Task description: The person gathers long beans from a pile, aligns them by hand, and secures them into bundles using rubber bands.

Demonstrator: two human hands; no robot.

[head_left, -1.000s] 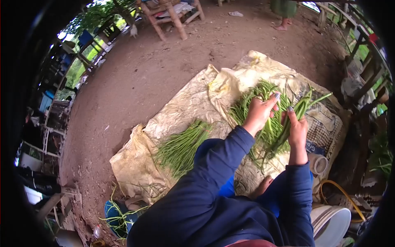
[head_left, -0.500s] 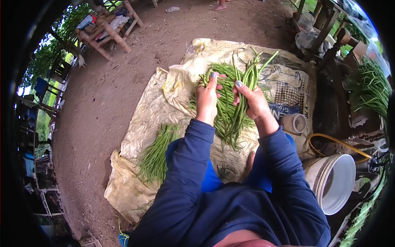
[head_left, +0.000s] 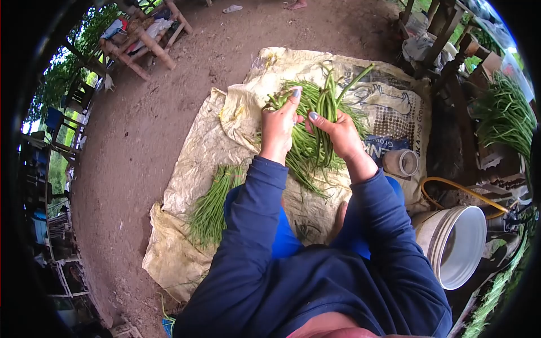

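Long green string beans (head_left: pixel 307 169) lie in a loose pile on the spread sack (head_left: pixel 191 152) in front of me. My right hand (head_left: pixel 344 135) is closed around a bunch of these beans, thumb on top, with their ends sticking up past the fingers. Close beside it, my left hand (head_left: pixel 277 127) is closed with the thumb raised, and bean ends poke out at its far side. Its fingertips are partly hidden. A bundle of beans (head_left: pixel 214 205), banded near its top, rests on the sack to the left of my knees.
To my right stand a small plastic tub (head_left: pixel 403 163) and a large white bucket (head_left: pixel 462 248), with a yellow hose (head_left: pixel 468 192) between them. More beans (head_left: pixel 507 115) are heaped at the far right. Beyond the sack are a bamboo bench (head_left: pixel 152 45), a slipper (head_left: pixel 232 9) and another person's foot (head_left: pixel 296 5).
Both hands have shifted slightly left, and the bunch in my right hand hangs less far down toward me. The whole view has tilted a little.
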